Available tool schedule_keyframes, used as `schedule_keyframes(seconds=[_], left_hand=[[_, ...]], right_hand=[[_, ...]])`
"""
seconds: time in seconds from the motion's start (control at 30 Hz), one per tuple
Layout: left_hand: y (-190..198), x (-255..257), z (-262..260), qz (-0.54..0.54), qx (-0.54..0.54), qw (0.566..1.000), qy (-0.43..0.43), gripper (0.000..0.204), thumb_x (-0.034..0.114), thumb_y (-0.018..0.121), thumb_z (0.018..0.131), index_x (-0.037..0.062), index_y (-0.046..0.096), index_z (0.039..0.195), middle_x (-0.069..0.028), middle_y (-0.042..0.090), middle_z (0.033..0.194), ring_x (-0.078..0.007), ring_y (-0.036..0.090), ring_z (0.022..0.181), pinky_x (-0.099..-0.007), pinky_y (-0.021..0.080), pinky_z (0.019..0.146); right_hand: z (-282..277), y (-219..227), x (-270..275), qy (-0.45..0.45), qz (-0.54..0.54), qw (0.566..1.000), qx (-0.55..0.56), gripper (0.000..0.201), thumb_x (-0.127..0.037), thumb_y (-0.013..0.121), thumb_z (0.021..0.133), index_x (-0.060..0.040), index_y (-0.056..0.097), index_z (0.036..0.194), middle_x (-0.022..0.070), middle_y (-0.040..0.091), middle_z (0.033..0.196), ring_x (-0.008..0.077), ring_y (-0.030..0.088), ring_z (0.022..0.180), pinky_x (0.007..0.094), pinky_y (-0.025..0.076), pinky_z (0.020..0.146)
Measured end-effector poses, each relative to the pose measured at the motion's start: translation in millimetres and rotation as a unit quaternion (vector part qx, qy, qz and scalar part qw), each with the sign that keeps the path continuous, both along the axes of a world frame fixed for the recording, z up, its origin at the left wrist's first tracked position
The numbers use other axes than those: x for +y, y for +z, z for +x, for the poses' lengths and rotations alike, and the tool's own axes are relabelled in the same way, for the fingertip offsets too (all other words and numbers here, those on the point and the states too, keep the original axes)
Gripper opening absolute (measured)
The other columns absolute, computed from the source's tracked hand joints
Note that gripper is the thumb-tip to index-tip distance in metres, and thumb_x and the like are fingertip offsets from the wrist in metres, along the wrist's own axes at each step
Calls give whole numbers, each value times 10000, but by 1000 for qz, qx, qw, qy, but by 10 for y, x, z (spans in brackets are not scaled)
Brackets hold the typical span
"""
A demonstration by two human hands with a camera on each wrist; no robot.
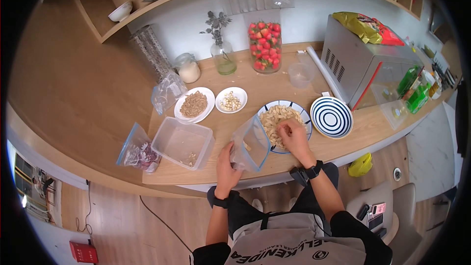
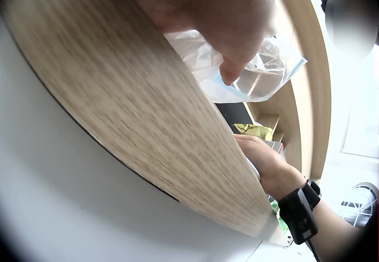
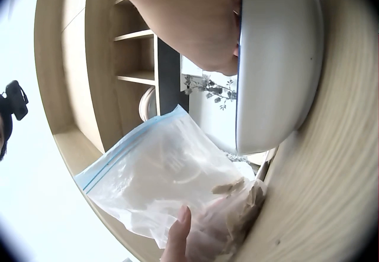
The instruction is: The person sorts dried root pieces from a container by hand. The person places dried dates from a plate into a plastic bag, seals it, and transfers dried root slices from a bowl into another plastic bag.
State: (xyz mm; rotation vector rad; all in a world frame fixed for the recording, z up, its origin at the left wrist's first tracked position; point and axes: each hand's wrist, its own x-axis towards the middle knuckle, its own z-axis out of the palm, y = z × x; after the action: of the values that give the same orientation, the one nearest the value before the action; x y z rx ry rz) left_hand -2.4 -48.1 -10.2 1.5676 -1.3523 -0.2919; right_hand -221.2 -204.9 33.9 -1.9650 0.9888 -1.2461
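A clear zip bag with a blue seal (image 1: 251, 142) stands open-mouthed at the counter's front, some pale pieces inside. My left hand (image 1: 227, 169) grips its left side; in the right wrist view the thumb (image 3: 179, 232) lies against the plastic (image 3: 160, 173). Right beside the bag is a blue-rimmed bowl (image 1: 308, 123) of pale dried slices (image 1: 279, 117). Over that bowl my right hand (image 1: 296, 142) has its fingers curled down among the slices, pinching at them; the fingertips are partly hidden. The bowl's white side (image 3: 278, 66) hides them in the right wrist view.
Left of the bag are a plastic tub (image 1: 179, 142), a bag of dark red pieces (image 1: 140, 154), and plates of brown pieces (image 1: 210, 99) and pale pieces (image 1: 244, 93). A striped plate (image 1: 331, 118) and microwave (image 1: 353, 64) stand right. Strawberries (image 1: 265, 49) and a vase (image 1: 224, 59) stand behind.
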Motion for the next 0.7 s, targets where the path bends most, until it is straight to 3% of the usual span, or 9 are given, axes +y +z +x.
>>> schedule_keyframes(seconds=[0.03,0.13,0.17,0.23,0.3,0.4,0.47,0.57,0.7], left_hand=[[-7,1,3,0,-9,1000,2,753,99,773,734,3,501,1429,-238,595,1356,-435,566,1251,-469,447,1074],[42,9,-3,3,-15,1000,2,749,93,763,729,6,500,1426,-238,596,1352,-438,567,1245,-470,447,1074],[58,9,-10,10,-11,1000,-2,748,89,756,727,8,499,1425,-238,596,1351,-439,568,1242,-470,448,1073],[55,5,-14,5,-11,1000,-1,747,85,749,726,9,497,1426,-238,597,1347,-440,569,1241,-470,449,1073],[44,-1,-10,2,-12,1000,-5,746,81,742,726,9,496,1426,-239,599,1343,-441,570,1239,-470,449,1072],[2,-10,-6,-7,-19,1000,-3,741,75,734,729,9,495,1427,-238,602,1337,-444,570,1242,-470,454,1070],[-6,-9,5,-9,-14,1000,-2,741,69,728,730,9,493,1430,-238,601,1339,-445,568,1248,-470,456,1070],[13,6,-5,6,-6,1000,0,745,68,728,730,9,491,1434,-239,597,1347,-447,564,1254,-471,449,1080],[8,-3,7,6,-9,1000,-5,747,80,736,734,8,489,1436,-243,589,1358,-449,560,1260,-472,443,1087]], right_hand=[[-24,10,0,2,-3,1000,0,45,-34,699,891,-7,698,927,132,665,867,256,624,702,374,491,637],[-98,76,-21,-57,28,989,-131,47,-52,681,962,-8,688,977,34,666,880,70,563,719,240,454,644],[-87,190,13,-54,25,990,-131,47,-52,681,962,-8,688,977,34,666,880,70,563,719,240,454,644],[-116,590,221,-34,-6,958,-283,69,-51,670,989,9,667,1023,36,674,905,72,579,764,229,470,697],[-153,797,365,-20,-23,956,-292,95,-52,660,1007,26,644,1059,47,673,912,77,584,794,229,474,731],[-168,957,538,2,-89,960,-267,85,-48,686,982,9,664,1041,40,674,890,84,593,763,241,479,696],[-181,996,578,120,-63,989,-52,101,-46,714,946,-10,692,1037,47,668,861,114,601,718,260,480,654],[-121,865,467,172,32,984,37,150,-66,736,924,21,714,1043,64,680,852,113,573,700,254,447,635],[-43,502,162,130,48,989,50,208,-90,748,906,21,715,1079,106,685,881,195,616,725,305,480,646]])
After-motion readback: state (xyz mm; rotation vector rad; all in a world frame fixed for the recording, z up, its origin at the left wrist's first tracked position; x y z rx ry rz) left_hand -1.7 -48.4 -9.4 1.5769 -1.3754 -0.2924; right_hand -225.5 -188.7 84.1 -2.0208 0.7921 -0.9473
